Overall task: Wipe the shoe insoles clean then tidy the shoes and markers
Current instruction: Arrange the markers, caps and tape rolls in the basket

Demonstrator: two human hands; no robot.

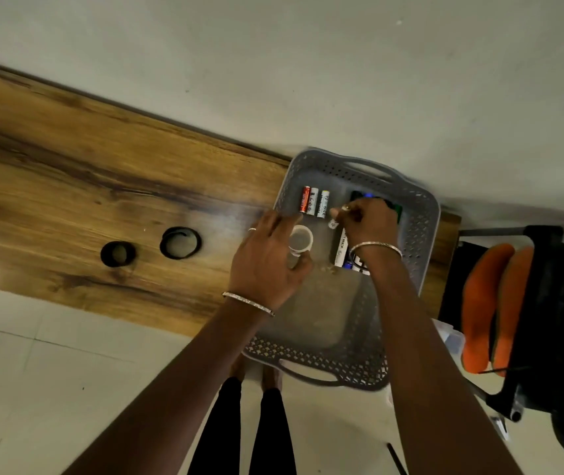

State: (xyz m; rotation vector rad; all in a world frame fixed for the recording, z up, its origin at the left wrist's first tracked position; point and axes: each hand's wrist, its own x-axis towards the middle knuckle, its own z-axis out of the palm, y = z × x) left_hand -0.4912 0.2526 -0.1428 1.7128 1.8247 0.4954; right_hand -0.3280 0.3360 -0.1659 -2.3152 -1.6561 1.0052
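Left hand [266, 260] grips a clear cup [301, 238] in the grey basket [422, 241]; right hand [369, 222], just beside it, pinches a small white piece [333, 223], markers [341, 250] lying under its wrist.

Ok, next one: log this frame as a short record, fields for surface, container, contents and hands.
surface: wooden table
container: grey basket, on the table's right end
contents: three batteries, markers
left hand: holds clear cup
right hand: pinches small white item, identity unclear
elsewhere: two black rings on table; orange insoles on black chair
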